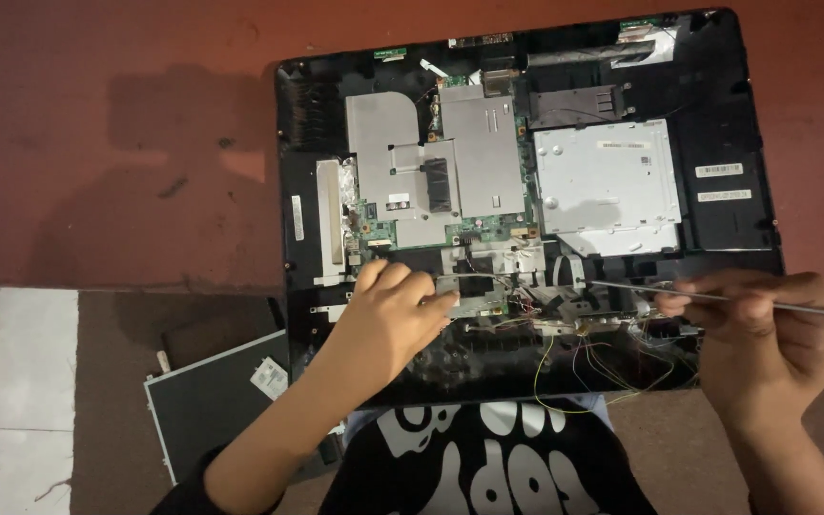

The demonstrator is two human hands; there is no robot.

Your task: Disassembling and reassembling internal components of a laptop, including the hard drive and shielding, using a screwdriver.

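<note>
1. Our left hand's fingers [426,298] press, curled, on the circuit board [450,205] inside the opened computer chassis [717,124]; our right hand [774,329] pinches a thin metal rod [717,298].
2. We judge the rod could slip and snag the loose wires [603,367].
3. The chassis lies on a reddish floor [97,143]; a detached panel [212,401] sits beside pale tiles [2,381].

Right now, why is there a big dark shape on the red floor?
In the head view, that is a soft shadow cast on the red floor; the silver drive cover glares pale, and the right hand with its thin metal tool looks slightly blurred.
</note>
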